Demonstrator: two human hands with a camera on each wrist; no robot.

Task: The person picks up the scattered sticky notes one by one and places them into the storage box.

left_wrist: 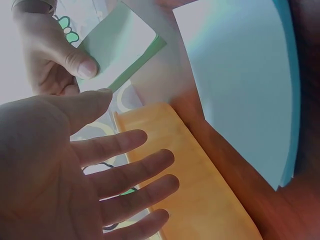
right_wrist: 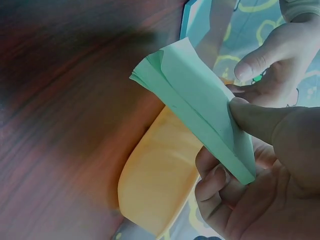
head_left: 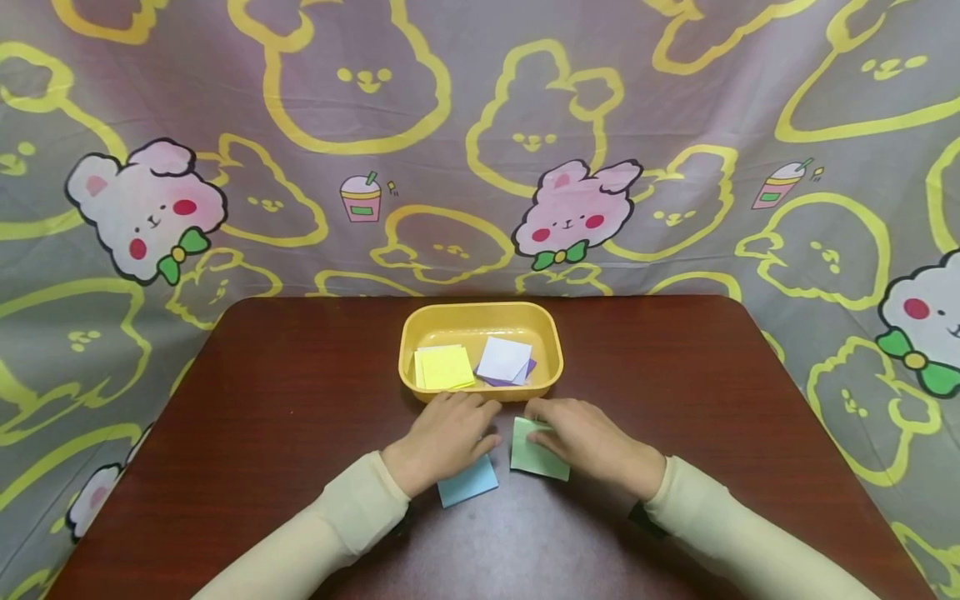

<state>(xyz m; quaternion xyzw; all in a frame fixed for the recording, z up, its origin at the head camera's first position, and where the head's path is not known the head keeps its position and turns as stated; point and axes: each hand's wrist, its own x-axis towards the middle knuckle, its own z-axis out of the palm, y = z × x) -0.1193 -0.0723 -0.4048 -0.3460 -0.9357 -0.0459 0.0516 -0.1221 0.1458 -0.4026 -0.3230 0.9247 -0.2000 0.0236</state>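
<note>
My right hand (head_left: pixel 588 437) pinches a pad of green sticky notes (right_wrist: pixel 200 107) between thumb and curled fingers, in front of the yellow tray. Some of the pad's sheets are bent and fan apart at one end. Close to the tray's front rim, my left hand (head_left: pixel 450 437) has its fingers spread and holds nothing, as the left wrist view shows. Under and just in front of that hand, a blue sticky note pad (head_left: pixel 468 483) lies on the table, partly hidden by it in the head view.
The yellow tray (head_left: pixel 480 312) stands at the table's far middle. Yellow sticky notes (head_left: pixel 444 367) lie in its left side, and white and purple ones (head_left: pixel 506 360) in its right. A dark brown table (head_left: pixel 300 400) reaches back to a patterned cloth (head_left: pixel 450 167).
</note>
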